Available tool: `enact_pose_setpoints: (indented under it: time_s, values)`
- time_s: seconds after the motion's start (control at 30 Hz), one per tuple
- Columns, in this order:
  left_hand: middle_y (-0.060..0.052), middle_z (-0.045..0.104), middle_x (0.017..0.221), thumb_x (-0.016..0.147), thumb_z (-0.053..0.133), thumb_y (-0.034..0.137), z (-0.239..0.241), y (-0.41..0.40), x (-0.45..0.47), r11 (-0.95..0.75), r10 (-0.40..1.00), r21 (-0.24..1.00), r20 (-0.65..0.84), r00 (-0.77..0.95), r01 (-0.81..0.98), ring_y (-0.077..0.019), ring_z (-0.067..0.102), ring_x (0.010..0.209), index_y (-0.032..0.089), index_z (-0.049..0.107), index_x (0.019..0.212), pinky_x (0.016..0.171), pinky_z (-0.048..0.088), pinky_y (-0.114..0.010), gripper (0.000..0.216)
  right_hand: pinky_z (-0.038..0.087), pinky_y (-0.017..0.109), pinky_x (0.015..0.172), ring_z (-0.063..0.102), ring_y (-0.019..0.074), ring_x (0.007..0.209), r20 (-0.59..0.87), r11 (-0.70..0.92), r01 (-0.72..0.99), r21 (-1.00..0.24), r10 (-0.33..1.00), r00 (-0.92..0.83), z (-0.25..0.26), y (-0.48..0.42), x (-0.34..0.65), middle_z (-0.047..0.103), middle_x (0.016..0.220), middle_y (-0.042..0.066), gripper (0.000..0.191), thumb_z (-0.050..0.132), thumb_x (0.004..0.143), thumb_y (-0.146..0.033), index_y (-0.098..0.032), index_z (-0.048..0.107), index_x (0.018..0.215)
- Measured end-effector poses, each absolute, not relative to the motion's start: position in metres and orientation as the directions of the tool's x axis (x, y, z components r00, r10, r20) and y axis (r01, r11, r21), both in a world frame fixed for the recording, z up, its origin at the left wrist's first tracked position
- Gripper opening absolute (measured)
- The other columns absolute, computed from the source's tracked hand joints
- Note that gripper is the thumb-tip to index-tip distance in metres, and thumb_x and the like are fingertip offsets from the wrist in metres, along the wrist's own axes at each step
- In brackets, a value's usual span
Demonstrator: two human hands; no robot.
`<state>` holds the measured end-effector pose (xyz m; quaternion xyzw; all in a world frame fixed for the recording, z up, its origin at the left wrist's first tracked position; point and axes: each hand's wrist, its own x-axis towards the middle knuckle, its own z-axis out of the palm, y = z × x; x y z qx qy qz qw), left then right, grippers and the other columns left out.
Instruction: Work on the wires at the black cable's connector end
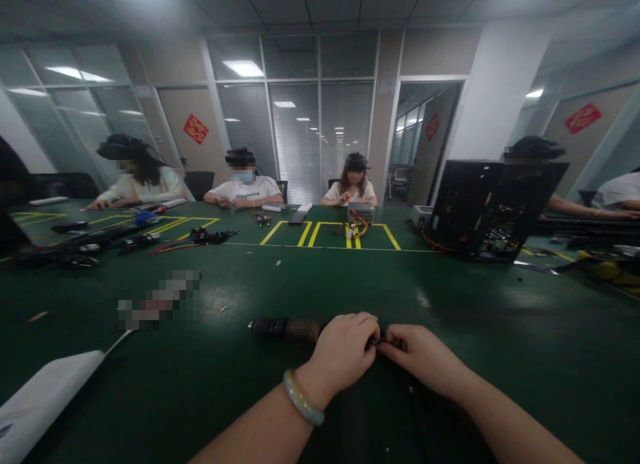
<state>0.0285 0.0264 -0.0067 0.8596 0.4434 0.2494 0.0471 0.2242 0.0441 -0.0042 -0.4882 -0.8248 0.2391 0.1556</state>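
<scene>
Toward the near edge of the green surface [175, 371], a dark cylindrical tool [287, 329] lies crosswise, tip left; the left hand [346, 347], nearer, closes its grip around the right end, beside the right hand [425, 356], whose grip is too obscured to tell.

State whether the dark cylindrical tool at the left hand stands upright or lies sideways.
Sideways: the dark cylindrical tool extends roughly level from beneath the left hand, its narrow tip pointing left.
</scene>
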Motion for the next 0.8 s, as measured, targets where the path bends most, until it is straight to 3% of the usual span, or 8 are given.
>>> enact_pose_setpoints:
  time_s: [0.8]
  values:
    - [0.000,0.062,0.105,0.080,0.063,0.018,-0.0098,0.0272,0.0271,-0.567,0.816,0.357,0.368,0.447,0.742,-0.0195,0.058,0.098,0.021,0.055,0.093,0.091,0.044,-0.034,0.016,0.030,0.023,0.052,0.056,0.0137,0.061,0.026,0.404,0.720,-0.565,0.880,-0.474,-0.0059,0.0448,0.2246,0.065,0.069,-0.002,0.024,0.057,0.091,-0.037,-0.020,0.063,0.075]
